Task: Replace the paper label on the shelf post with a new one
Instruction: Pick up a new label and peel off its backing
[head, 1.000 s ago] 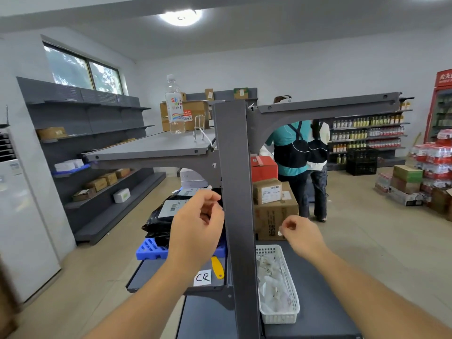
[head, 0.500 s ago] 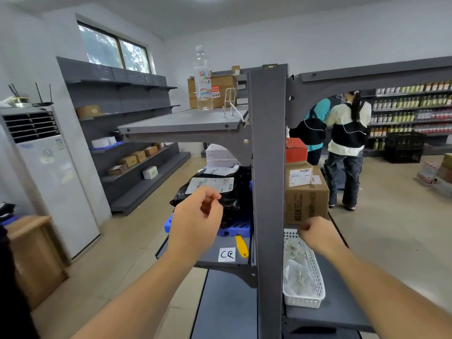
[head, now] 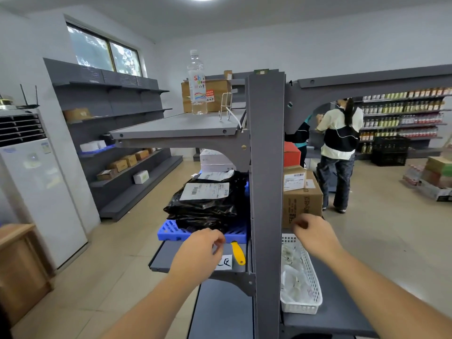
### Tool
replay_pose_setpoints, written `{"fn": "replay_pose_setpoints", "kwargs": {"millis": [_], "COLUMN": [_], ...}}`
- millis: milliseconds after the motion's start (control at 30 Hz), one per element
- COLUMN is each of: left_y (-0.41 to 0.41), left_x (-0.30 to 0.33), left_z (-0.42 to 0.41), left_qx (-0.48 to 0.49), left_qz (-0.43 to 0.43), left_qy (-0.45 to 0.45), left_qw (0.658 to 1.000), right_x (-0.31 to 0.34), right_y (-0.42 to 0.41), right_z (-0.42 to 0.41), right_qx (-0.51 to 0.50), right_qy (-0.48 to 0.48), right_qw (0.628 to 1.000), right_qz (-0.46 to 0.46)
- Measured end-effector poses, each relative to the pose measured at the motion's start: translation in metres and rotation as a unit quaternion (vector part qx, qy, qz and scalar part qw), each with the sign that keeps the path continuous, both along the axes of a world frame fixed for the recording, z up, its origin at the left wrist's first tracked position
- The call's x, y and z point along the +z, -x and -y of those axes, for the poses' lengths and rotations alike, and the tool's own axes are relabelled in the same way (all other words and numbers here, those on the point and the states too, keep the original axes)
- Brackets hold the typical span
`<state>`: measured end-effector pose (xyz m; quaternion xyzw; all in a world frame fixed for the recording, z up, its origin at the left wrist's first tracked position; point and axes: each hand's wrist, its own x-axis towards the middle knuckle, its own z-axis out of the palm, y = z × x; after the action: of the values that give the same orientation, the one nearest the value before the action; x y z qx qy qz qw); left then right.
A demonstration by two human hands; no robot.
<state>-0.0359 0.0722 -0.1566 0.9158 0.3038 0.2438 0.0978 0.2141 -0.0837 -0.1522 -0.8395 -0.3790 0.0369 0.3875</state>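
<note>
The grey shelf post (head: pixel 266 182) stands upright in the middle, and its front face shows no label. A white paper label (head: pixel 227 263) with handwritten marks lies on the left lower shelf (head: pixel 166 255), next to a yellow scraper (head: pixel 238 253). My left hand (head: pixel 198 255) hovers over that shelf with fingertips pinched together, covering the label's left edge. I cannot tell whether anything is between the fingers. My right hand (head: pixel 315 238) is curled shut just right of the post, above a white basket (head: pixel 308 265).
Black parcel bags (head: pixel 208 204) rest on a blue crate (head: pixel 171 232) behind my left hand. A cardboard box (head: pixel 300 199) stands right of the post. A water bottle (head: pixel 197 84) is on the upper shelf. A person (head: pixel 340 148) stands in the aisle behind.
My left hand has dropped from in front of the parcel bags down to the lower shelf by the paper label. My right hand stays beside the post. The view has shifted.
</note>
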Motion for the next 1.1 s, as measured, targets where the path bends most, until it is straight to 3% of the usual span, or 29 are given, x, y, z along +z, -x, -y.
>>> {"fn": "replay_pose_setpoints", "kwargs": {"millis": [233, 433, 700, 833, 967, 1100], "left_y": [-0.011, -0.015, -0.017, -0.014, -0.003, 0.004], "left_x": [-0.033, -0.057, -0.068, -0.060, -0.042, -0.008], "left_z": [-0.006, -0.011, -0.017, -0.011, 0.009, 0.034], "left_qx": [-0.024, -0.023, -0.018, -0.017, -0.037, -0.090], "left_qz": [-0.136, -0.168, -0.156, -0.089, 0.080, 0.209], "left_qy": [0.008, 0.025, -0.004, 0.003, -0.070, -0.124], "left_qw": [0.990, 0.985, 0.988, 0.996, 0.994, 0.966], "right_x": [0.010, 0.020, 0.027, 0.032, 0.042, 0.057], "right_y": [0.013, 0.021, 0.026, 0.033, 0.045, 0.063], "right_z": [0.014, 0.028, 0.038, 0.041, 0.050, 0.057], "right_qx": [-0.004, -0.012, 0.001, 0.008, 0.026, 0.091], "right_qy": [-0.035, -0.066, -0.159, -0.179, -0.186, -0.162], "right_qw": [0.999, 0.997, 0.977, 0.970, 0.969, 0.970], "right_qz": [-0.014, -0.040, -0.140, -0.164, -0.163, -0.159]}}
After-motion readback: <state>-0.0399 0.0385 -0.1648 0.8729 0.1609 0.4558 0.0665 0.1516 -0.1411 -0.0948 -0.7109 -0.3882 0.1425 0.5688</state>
